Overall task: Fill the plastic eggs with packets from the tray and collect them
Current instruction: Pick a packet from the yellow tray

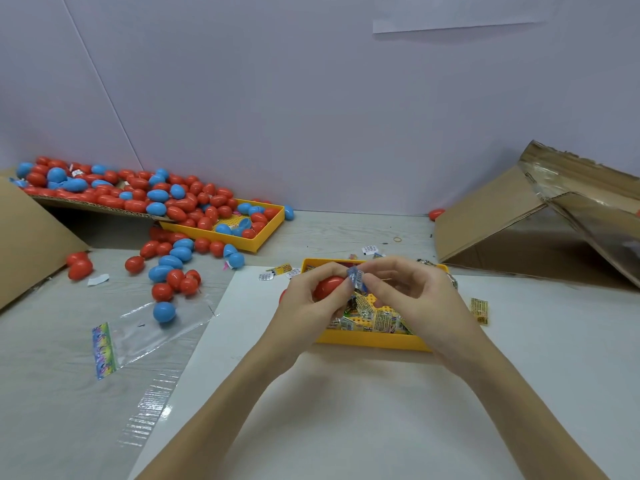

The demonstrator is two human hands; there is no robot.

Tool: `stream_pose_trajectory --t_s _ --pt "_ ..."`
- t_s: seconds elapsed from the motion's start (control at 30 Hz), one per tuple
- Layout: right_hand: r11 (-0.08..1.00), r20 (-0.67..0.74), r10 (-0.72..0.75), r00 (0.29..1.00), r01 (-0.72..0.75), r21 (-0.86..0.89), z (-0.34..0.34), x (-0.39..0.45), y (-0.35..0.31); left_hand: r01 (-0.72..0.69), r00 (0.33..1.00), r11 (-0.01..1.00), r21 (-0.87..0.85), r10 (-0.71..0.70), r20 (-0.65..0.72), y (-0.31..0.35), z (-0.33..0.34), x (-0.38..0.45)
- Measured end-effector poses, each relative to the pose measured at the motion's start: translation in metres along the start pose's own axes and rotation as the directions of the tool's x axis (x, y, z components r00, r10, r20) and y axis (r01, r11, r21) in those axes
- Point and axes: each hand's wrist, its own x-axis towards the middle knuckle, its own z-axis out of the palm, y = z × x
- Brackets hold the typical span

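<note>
Red egg [327,286] sat gripped in my left hand [308,303]; my right hand [408,292] pinched a packet [356,279] above the yellow tray [370,342] at twelve o'clock

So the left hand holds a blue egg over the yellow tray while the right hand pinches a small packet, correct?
Not quite: the egg in the left hand is red, as the head view shows. The yellow tray and the right hand pinching the packet are as stated.

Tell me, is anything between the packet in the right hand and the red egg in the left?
Nothing visible. The right hand pinches the packet right at the red egg gripped by the left hand, above the yellow tray.
</note>
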Motion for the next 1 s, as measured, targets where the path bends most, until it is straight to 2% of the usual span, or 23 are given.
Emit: stream_pose_trajectory --t_s 0.07,0.23,0.3,0.37,0.47,0.57,0.63,0.7,0.77,0.9,1.0 --pt "1.000 0.009 -0.001 1.000 0.001 0.006 0.0003 -0.0004 -0.0013 0.020 1.000 0.999 -0.043 -0.019 0.021 0.0009 -0.0023 0.0000" --pt "1.000 -0.014 -0.022 1.000 0.022 0.002 0.0007 0.0000 0.0014 0.039 0.995 0.999 -0.027 -0.036 0.088 0.0005 -0.0035 -0.0004" --pt "1.000 0.021 -0.018 1.000 0.017 0.017 0.0015 0.0002 0.0012 0.050 0.993 0.998 -0.039 -0.046 0.110 0.0014 -0.0052 -0.0006" --pt "0.998 0.027 -0.012 1.000 0.011 0.061 0.0019 -0.0002 -0.0003 0.109 0.980 0.985 -0.136 -0.084 0.179 0.0041 -0.0040 0.0021" --pt "0.996 -0.069 0.024 0.997 -0.018 0.083 0.0007 0.0008 0.0005 0.277 0.950 0.867 -0.413 -0.182 0.256 0.0085 -0.0009 0.0058" --pt "0.995 -0.158 0.036 0.987 -0.021 0.099 -0.0005 0.0017 0.0023 0.145 0.962 0.888 -0.437 -0.025 0.271 0.0056 -0.0023 0.0018" --pt "0.995 -0.195 0.035 0.980 -0.015 0.103 -0.0012 0.0021 0.0014 0.039 0.970 0.931 -0.362 0.053 0.239 0.0049 -0.0036 -0.0016" --pt "0.998 -0.228 0.023 0.973 -0.008 0.064 -0.0017 0.0023 0.0014 -0.030 0.987 0.971 -0.239 0.067 0.149 0.0053 -0.0025 -0.0024" --pt "1.000 -0.255 0.016 0.967 -0.013 0.013 -0.0023 0.0029 0.0029 -0.044 0.996 0.985 -0.168 0.056 0.069 0.0073 -0.0001 -0.0026" --pt "0.998 -0.267 -0.037 0.963 0.023 -0.057 -0.0008 0.0023 0.0046 -0.061 0.998 0.984 -0.170 0.060 -0.010 0.0087 0.0008 -0.0024" --pt "0.994 -0.250 -0.068 0.966 0.045 -0.097 -0.0011 0.0023 0.0065 -0.035 0.999 0.981 -0.190 0.037 0.005 0.0097 -0.0006 -0.0018"
